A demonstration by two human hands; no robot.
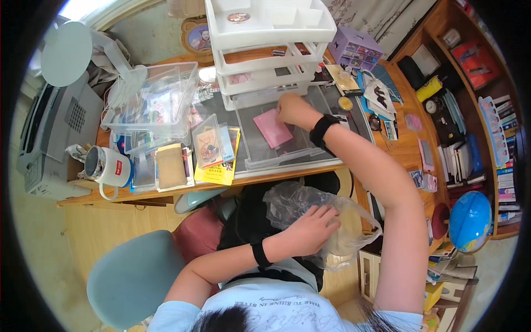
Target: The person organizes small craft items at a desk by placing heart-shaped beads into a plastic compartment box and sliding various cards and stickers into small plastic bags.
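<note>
My right hand (297,112) reaches over a clear plastic drawer (260,157) on the desk. Its fingers are closed at the right edge of a flat pink booklet (272,128), which lies within the drawer. Down at my lap, my left hand (314,228) grips a crumpled clear plastic bag (348,235), whose contents I cannot make out. A white drawer tower (271,41) stands just behind the clear drawer.
Left on the desk are a clear bin (185,113), a yellow booklet (221,172) under smaller items, and a white mug (115,167). A printer (66,119) stands far left. Rightward are a purple mini drawer box (357,47), a bookshelf (475,91) and a globe (470,221).
</note>
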